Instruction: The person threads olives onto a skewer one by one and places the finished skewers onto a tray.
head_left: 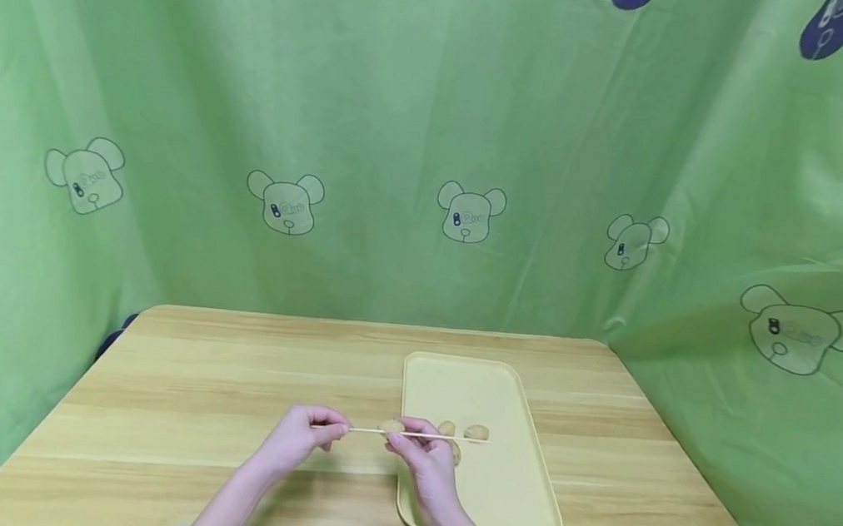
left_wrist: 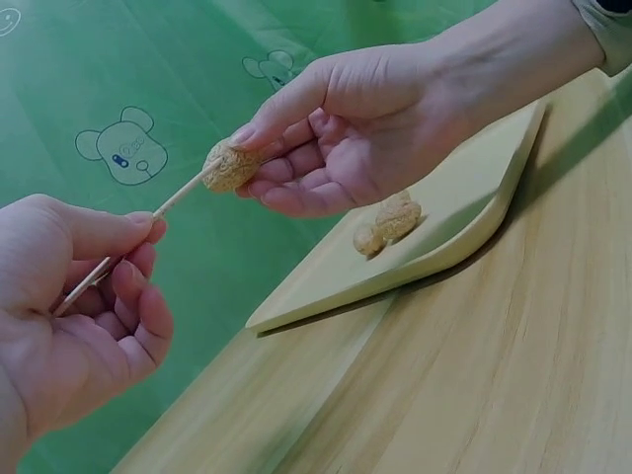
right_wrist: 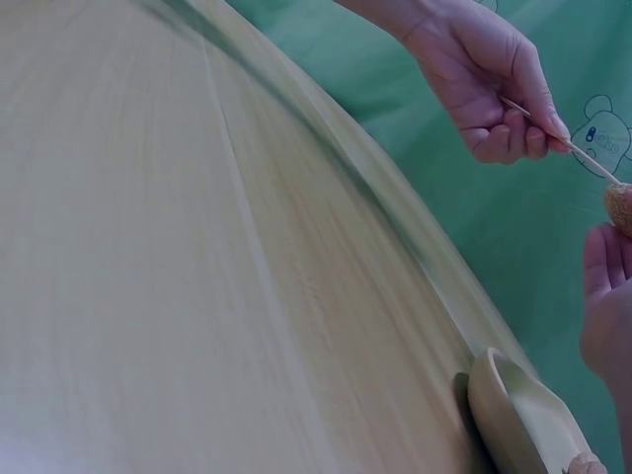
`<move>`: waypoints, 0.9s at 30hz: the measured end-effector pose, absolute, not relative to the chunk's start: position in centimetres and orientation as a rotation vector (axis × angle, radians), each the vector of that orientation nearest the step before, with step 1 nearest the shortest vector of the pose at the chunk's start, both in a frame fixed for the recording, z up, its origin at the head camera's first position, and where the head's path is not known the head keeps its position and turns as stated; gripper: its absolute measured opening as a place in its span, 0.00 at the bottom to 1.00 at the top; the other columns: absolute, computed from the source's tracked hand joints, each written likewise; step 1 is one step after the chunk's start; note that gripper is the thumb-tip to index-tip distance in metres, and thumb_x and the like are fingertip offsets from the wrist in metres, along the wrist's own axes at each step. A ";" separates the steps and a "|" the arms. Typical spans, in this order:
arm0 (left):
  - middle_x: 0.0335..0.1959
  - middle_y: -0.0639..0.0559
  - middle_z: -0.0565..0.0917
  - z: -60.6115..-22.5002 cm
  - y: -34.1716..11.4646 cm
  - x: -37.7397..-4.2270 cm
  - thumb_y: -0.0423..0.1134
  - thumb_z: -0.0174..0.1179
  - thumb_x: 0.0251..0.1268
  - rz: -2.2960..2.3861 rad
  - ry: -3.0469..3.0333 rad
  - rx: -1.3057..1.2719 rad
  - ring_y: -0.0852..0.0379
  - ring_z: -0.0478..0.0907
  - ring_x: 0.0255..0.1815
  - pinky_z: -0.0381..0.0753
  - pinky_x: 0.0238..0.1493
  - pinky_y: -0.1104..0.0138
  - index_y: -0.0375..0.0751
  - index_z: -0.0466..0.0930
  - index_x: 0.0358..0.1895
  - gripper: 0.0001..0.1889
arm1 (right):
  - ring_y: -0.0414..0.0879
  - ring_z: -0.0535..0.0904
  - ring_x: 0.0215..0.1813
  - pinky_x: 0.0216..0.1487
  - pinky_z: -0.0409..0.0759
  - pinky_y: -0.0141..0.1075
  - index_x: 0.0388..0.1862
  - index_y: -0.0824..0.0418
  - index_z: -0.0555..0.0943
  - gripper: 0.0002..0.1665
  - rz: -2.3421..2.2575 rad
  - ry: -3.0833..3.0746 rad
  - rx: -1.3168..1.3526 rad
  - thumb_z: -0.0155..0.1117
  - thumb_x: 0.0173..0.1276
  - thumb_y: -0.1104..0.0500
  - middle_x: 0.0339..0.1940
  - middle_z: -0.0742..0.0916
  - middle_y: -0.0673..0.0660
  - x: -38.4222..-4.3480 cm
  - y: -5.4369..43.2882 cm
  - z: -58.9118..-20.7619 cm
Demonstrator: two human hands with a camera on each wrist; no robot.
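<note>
My left hand [head_left: 301, 438] pinches a thin wooden skewer [left_wrist: 178, 196] between thumb and fingers; its rear end crosses the palm. The skewer runs to a rough, brown ball of food [left_wrist: 231, 167]. My right hand [head_left: 432, 469] holds that ball between thumb and fingers. In the head view, more of the skewer shows on the ball's right side, in front of the right hand. Whether it pierces the ball or passes along it, I cannot tell. Several similar brown balls [head_left: 477, 432] lie on a pale yellow tray [head_left: 499, 495] below and beside the right hand.
The tray rests on the right half of a wood-grain table [head_left: 232, 363]. A green curtain [head_left: 390, 110] printed with bear heads hangs behind the table and along both sides. In the right wrist view, the tray's raised rim [right_wrist: 486, 390] shows at the bottom right.
</note>
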State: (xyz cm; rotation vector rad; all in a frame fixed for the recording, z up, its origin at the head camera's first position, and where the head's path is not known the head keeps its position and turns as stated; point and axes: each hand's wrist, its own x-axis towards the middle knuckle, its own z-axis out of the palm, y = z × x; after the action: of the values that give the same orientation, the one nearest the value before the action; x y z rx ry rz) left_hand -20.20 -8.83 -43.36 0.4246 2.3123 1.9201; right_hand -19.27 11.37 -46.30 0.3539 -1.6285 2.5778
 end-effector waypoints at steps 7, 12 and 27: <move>0.22 0.53 0.74 -43.3 -8.8 -20.5 0.30 0.58 0.59 1.928 2.338 0.413 0.59 0.70 0.25 0.70 0.35 0.63 0.23 0.79 0.38 0.10 | 0.40 0.80 0.34 0.42 0.79 0.32 0.38 0.67 0.76 0.11 2.593 -1.616 0.334 0.60 0.56 0.75 0.32 0.83 0.52 -19.2 10.9 -45.7; 0.21 0.52 0.74 -43.4 -8.7 -20.6 0.28 0.58 0.59 1.931 2.341 0.431 0.59 0.70 0.24 0.71 0.33 0.64 0.22 0.78 0.37 0.09 | 0.40 0.80 0.33 0.42 0.79 0.32 0.38 0.66 0.77 0.11 2.608 -1.617 0.297 0.60 0.56 0.75 0.32 0.84 0.52 -19.3 10.8 -45.9; 0.24 0.51 0.76 -43.6 -8.5 -20.3 0.31 0.58 0.59 1.956 2.288 0.413 0.58 0.71 0.26 0.71 0.33 0.66 0.23 0.78 0.39 0.10 | 0.41 0.80 0.32 0.42 0.79 0.33 0.39 0.69 0.77 0.11 2.615 -1.643 0.273 0.60 0.56 0.75 0.31 0.83 0.54 -19.3 10.8 -46.2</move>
State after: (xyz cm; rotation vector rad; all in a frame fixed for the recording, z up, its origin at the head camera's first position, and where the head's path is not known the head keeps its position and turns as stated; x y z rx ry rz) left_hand -20.30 -8.52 -43.65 0.4127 2.2884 1.9556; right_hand -19.26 10.80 -46.18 0.2732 -1.6433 2.6147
